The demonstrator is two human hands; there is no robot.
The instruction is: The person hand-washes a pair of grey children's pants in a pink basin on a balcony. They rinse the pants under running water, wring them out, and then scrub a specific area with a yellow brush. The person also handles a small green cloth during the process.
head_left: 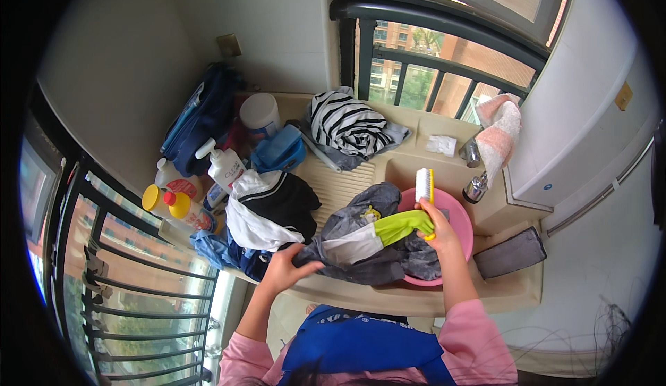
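My right hand (438,225) grips a yellow scrubbing brush (425,188), its white bristles turned to the left. Beneath those fingers lies the lime-green end of a white-and-green sleeve (400,228). A wet grey garment (364,206) with a small yellow print spreads across the washboard and over the rim of a pink basin (461,224). At its left end, cloth sits between the thumb and fingers of my left hand (289,271). More grey cloth hangs into the basin, which stands in the sink (403,170).
A black-and-white garment (278,204) is heaped left of the ribbed washboard (341,183). Behind it stand a pump bottle (226,170), detergent bottles (190,211) and a blue box (281,149). Striped clothing (351,123) lies at the back. A towel (499,131) hangs near the faucet (474,188).
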